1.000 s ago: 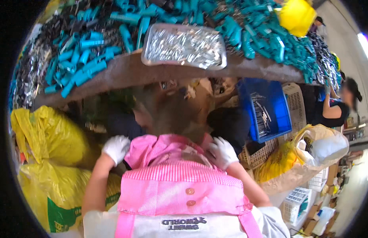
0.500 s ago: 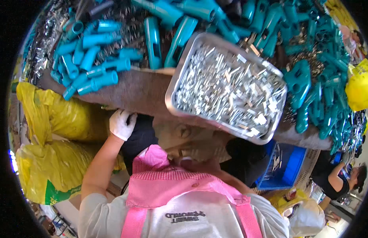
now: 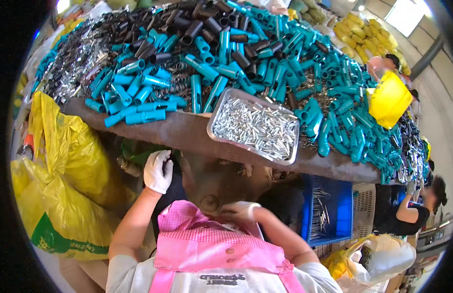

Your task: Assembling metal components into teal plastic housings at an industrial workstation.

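Observation:
My left hand (image 3: 158,172), in a white glove, is raised above my dark trouser leg, beside the table's front edge. Its fingers are curled in, with a dark gap between thumb and fingers; whether anything is inside is hidden. My right hand (image 3: 242,211), also gloved in white, is bent in close to the front of my pink checked apron (image 3: 197,234). Its fingers are partly hidden and blurred. Ahead, a metal tray (image 3: 213,138) full of small silver metal pieces sits at the table's front edge, apart from both hands.
Teal plastic tubular parts (image 3: 147,116), black tubes (image 3: 192,30) and springs are heaped across the brown-covered table (image 3: 187,132). Yellow sacks (image 3: 75,195) stand at left. A blue crate (image 3: 344,215) holding thin metal rods sits at right. Another person (image 3: 407,215) works at far right.
The view has tilted up and back, showing more of the table and room. My right hand, hidden behind the apron before, now shows. My left hand remains beside my leg, fingers still curled.

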The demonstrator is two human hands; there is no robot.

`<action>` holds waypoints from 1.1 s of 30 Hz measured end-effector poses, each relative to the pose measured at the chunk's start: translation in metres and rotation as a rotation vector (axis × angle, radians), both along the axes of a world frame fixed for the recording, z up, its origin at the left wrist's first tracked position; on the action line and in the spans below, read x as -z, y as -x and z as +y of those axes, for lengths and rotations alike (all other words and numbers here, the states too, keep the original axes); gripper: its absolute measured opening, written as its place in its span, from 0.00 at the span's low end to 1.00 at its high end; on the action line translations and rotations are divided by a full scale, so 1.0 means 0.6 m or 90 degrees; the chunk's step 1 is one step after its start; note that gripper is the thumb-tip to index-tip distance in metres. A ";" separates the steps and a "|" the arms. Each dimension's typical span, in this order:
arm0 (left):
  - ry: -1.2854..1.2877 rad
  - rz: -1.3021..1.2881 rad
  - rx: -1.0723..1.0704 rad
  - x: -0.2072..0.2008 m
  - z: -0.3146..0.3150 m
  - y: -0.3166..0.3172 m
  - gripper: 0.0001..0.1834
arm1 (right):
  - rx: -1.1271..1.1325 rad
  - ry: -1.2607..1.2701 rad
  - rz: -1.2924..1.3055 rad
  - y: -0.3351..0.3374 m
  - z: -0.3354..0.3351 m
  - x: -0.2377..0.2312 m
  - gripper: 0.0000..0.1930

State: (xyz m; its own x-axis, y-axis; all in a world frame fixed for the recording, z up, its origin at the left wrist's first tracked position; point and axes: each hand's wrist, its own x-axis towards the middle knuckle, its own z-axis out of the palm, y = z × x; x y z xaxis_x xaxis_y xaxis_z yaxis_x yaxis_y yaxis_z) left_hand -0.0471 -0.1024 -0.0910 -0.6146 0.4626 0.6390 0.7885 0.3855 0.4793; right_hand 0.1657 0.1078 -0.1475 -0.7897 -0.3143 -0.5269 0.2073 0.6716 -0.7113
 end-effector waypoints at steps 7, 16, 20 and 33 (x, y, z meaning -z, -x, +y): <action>-0.105 0.181 0.188 -0.187 0.197 0.026 0.14 | 0.417 -0.326 0.463 0.094 0.241 -0.345 0.14; -0.094 0.008 0.205 -0.161 0.305 0.060 0.05 | -0.051 -0.761 0.543 0.289 0.409 -0.300 0.09; -0.064 0.120 0.309 -0.199 0.367 0.072 0.06 | -0.147 -0.810 0.591 0.287 0.429 -0.304 0.07; 0.625 0.268 0.493 -0.205 0.637 0.087 0.25 | 0.701 -0.315 0.802 0.263 0.502 -0.349 0.14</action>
